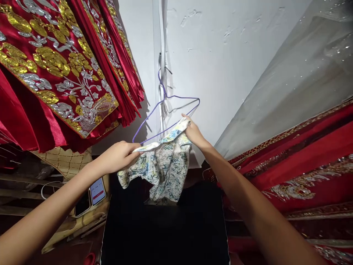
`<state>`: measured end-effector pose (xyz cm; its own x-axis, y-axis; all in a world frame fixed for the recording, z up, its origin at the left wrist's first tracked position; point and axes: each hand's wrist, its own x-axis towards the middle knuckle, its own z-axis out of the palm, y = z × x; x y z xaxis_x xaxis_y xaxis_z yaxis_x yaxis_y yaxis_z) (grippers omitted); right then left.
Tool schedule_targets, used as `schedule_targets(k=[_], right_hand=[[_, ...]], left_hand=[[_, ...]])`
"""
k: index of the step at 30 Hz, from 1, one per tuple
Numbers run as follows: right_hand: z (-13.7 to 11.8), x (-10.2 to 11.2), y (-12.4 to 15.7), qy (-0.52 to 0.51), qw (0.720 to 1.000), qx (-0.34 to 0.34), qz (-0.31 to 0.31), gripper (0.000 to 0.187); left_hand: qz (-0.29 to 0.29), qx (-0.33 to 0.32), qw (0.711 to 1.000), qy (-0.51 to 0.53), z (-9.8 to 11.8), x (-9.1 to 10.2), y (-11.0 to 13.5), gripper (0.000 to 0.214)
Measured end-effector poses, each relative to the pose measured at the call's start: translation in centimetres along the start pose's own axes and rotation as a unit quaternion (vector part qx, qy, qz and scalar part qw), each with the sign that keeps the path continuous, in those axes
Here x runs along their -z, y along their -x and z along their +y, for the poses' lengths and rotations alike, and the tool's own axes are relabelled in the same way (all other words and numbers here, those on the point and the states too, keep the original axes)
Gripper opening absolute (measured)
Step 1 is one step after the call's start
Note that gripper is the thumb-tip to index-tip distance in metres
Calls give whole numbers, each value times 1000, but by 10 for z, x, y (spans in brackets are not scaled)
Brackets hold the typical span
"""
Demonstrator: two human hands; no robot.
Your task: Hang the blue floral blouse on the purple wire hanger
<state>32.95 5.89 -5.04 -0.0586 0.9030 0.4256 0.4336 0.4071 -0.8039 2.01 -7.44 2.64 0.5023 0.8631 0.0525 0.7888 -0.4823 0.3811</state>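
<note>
A small patterned garment point(168, 165), white with blue and yellow swirls, hangs stretched between my two hands. My left hand point(124, 156) is closed on one end of its top edge, thumb toward me. Higher up on the other side, my right hand point(193, 132) pinches the opposite end of that edge. Just behind the garment, a purple hanger point(180, 97) hangs from a hook at the wall; its lower bar is partly covered by the cloth. Whether the hanger touches the garment, I cannot tell.
Red gowns with gold and silver embroidery point(52, 66) hang at the left. A sheer glittery fabric point(289, 73) and red beaded garments point(303, 184) are at the right. A lit phone point(97, 192) rests on a yellowish chair point(82, 222) at lower left. The wall point(215, 55) is white.
</note>
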Motion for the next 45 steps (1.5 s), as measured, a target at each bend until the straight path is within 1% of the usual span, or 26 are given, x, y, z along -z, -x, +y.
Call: schedule_targets(k=[2,3,5,7,9,11,12,14,16,17,20,22,24,27,29,30,31,33,34,36,38,40,42,43,44,45], right_hand=[[3,-4,-2,19,998,-21,-51,49],[4,-5,1,33,997,-23,-62,41],[2,-3,10,61,997,-6,-56,25],[-4,3,22,84,996,19,-34,12],[-13,10,31,104,994,30,-18,8],[-24,17,36,115,993,26,-11,15],[-30,19,38,115,993,22,-6,19],[-40,23,39,105,994,16,8,25],[-48,25,39,85,996,9,20,30],[-51,25,39,75,997,3,22,31],[-55,24,41,43,999,-14,15,28],[-55,23,42,32,999,-14,6,25],[-54,23,43,35,999,-6,4,23],[-53,25,42,63,998,15,16,27],[-52,24,44,71,997,28,27,29],[-51,22,45,68,997,33,34,29],[-51,19,47,62,996,38,41,28],[-50,11,50,48,996,45,55,27],[-51,7,51,42,997,45,55,25],[-53,0,53,29,998,38,47,22],[-56,-5,54,10,999,31,35,21],[-61,-7,56,-4,999,29,25,22],[-65,-2,58,-8,999,40,7,17],[-68,2,60,-7,999,45,8,9],[-70,8,61,-6,999,48,22,8],[-72,15,61,-5,998,49,49,23]], left_hand=[[-9,8,999,-33,2,1,1,27],[-14,14,998,-53,1,1,2,25],[-18,38,994,-98,-8,1,5,24],[-25,73,989,-123,-22,1,8,25],[-23,87,989,-114,-37,3,10,27],[10,58,994,-90,-47,6,10,29],[45,37,995,-82,-49,8,8,30],[123,7,989,-75,-48,13,4,33],[167,-11,984,-63,-43,18,-2,34],[168,-22,984,-51,-40,20,-6,35],[138,-52,989,-13,-36,24,-22,35],[129,-42,990,-25,-40,23,-33,34],[118,6,991,-66,-50,20,-41,30],[60,98,990,-82,-71,15,-45,26],[33,123,990,-66,-82,10,-42,27],[36,127,989,-61,-84,8,-41,27],[52,129,988,-61,-84,7,-39,27],[113,125,983,-70,-79,5,-37,24],[152,111,980,-71,-73,6,-37,21],[220,59,972,-51,-61,9,-41,17],[274,12,962,-7,-51,15,-46,25],[313,-6,949,21,-46,21,-52,37],[327,-15,944,24,-48,25,-56,43],[318,-21,948,22,-50,28,-57,43],[300,-27,953,22,-52,30,-56,42],[279,-33,960,22,-55,33,-55,41]])
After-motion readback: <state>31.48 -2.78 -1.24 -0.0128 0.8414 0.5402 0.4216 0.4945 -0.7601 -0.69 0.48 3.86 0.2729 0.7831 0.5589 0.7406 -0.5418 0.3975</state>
